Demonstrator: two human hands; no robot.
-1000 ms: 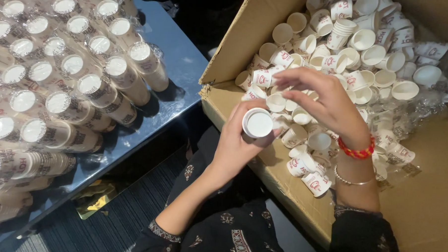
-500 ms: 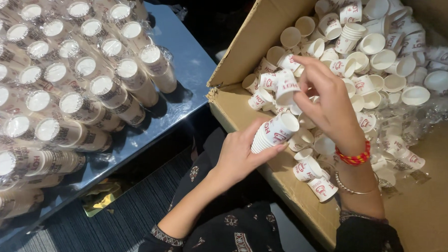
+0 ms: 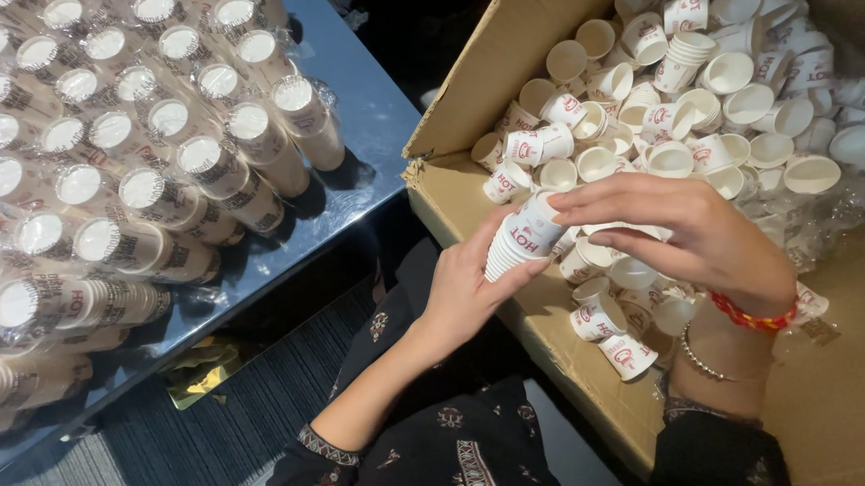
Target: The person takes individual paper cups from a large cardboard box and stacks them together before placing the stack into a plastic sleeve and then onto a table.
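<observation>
Stack of small paper cups (image 3: 521, 244), white with red print, lay tilted in my left hand (image 3: 464, 292), its long axis running from lower left up to the right, rims toward my wrist and the closed bottom pointing at my right hand (image 3: 687, 237). My left fingers were curled around the stack from below, gripping it over the near edge of the open cardboard box (image 3: 476, 82). My right hand hovered just beside the upper end, fingers stretched nearly flat and narrow, fingertips touching the top cup; I could not tell whether they pinched anything. Loose cups (image 3: 706, 99) filled the box behind both hands. To my left, well apart, wrapped sleeves of cups (image 3: 167, 167) lay in rows on a shiny surface (image 3: 360, 116).
</observation>
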